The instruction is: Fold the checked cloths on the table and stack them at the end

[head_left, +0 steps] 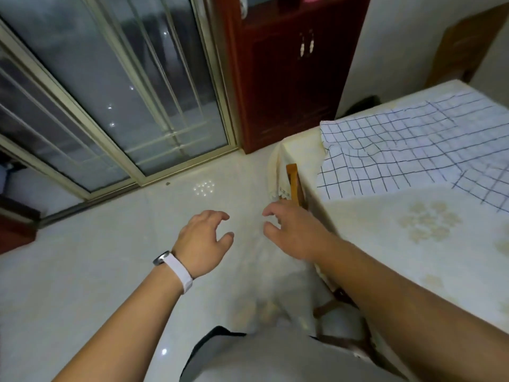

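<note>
A white checked cloth (407, 150) with dark grid lines lies spread and rumpled on the table (399, 244) at the right, its near corner hanging toward the table's left edge. A second checked piece (484, 188) overlaps it at the far right. My left hand (205, 241), with a white wristband, hovers over the floor with fingers curled apart, holding nothing. My right hand (289, 230) is beside the table's left edge, fingers spread and empty, well short of the cloth.
The table carries a cream floral tablecloth. A wooden chair (296, 186) is tucked under its left side. A dark red cabinet (289, 73) stands behind, with sliding glass doors (115, 92) to the left. Glossy white floor tiles (96, 271) lie below my hands.
</note>
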A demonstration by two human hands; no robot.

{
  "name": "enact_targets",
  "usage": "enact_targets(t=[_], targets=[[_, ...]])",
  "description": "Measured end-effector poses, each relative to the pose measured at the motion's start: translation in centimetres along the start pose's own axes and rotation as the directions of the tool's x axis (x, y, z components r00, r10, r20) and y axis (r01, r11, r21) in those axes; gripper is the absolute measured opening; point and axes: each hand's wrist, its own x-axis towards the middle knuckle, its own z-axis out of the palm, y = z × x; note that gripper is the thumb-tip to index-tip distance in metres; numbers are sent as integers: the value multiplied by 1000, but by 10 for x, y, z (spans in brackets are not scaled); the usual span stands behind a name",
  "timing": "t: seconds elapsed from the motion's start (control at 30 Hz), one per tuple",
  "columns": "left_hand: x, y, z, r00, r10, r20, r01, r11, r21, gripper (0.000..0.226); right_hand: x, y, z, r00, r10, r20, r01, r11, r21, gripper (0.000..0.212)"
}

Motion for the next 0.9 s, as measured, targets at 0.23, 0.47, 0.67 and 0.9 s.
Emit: enact_targets(t=[0.23,0.47,0.67,0.9], targets=[[81,7,-4,991,103,87,-104,995,4,49,43,18,-16,991,115,-65,-110,991,69,33],[179,-20,-5,960,235,152,-233,972,-35,44,117,21,-24,962,224,-155,-229,973,-10,30],[276,-61,-34,918,314,244,-305,949,-73,44,197,-7,-28,918,353,-178,-363,932,-22,38],[371,-96,-65,844,430,320,-433,899,-65,44,266,-35,-34,845,477,-244,-485,874,27,38]])
